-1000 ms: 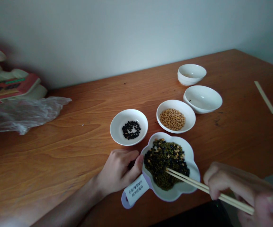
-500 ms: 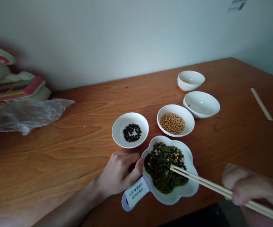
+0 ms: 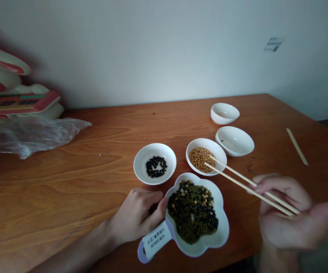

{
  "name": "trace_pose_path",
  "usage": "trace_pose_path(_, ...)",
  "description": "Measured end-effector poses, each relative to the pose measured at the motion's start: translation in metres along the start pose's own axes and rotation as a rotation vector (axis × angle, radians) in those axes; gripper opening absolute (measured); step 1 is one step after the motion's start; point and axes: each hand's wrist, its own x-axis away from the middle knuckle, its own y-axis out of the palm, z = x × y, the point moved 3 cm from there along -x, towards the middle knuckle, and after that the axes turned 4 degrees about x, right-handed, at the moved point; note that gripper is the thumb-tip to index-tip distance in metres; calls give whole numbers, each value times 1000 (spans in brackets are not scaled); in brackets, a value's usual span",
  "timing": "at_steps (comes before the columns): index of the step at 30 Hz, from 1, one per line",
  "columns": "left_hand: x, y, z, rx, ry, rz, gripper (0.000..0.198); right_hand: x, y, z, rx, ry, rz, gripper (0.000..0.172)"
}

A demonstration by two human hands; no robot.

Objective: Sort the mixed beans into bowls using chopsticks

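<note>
My left hand (image 3: 139,214) pinches the left rim of a flower-shaped scoop (image 3: 222,235), whose labelled handle points toward me. Mixed green, black and yellowish beans (image 3: 193,212) lie in the scoop. Held in my right hand (image 3: 286,212) is a pair of chopsticks (image 3: 246,184). Their tips are spread apart over the white bowl (image 3: 190,146) of yellow soybeans (image 3: 202,159); I make out no bean between them. Left of it, another white bowl (image 3: 139,167) holds black beans (image 3: 156,167).
Two more white bowls stand farther back: one (image 3: 237,144) with a dark speck inside, the other (image 3: 225,113) near the wall. A flat pale strip (image 3: 297,147) lies at the right. Clear plastic wrap (image 3: 44,132) and a toy keyboard (image 3: 18,104) occupy the left side.
My right hand has lifted the chopsticks from the scoop to the soybean bowl, and their tips have parted. My left hand keeps its hold on the scoop. The view has tilted up.
</note>
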Motion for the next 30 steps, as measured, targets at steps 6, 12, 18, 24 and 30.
trace_pose_path(6, -1, -1, 2, 7, -5, -1, 39, 43, -1, -23, -60, -38, -260, 76)
trace_pose_path(12, -2, -2, 4, -23, -4, -1, 39, 63, 17, -18, -18, 102, -583, 79)
trace_pose_path(18, -3, -4, 6, -43, 11, 25, 40, 79, 18, 6, 96, 152, -602, 80)
trace_pose_path(24, -3, -3, 5, -47, 24, 34, 40, 75, 22, -1, 55, 112, -594, 81)
trace_pose_path(30, -3, -3, 6, -40, 19, 32, 40, 71, 27, -7, 14, 102, -623, 84)
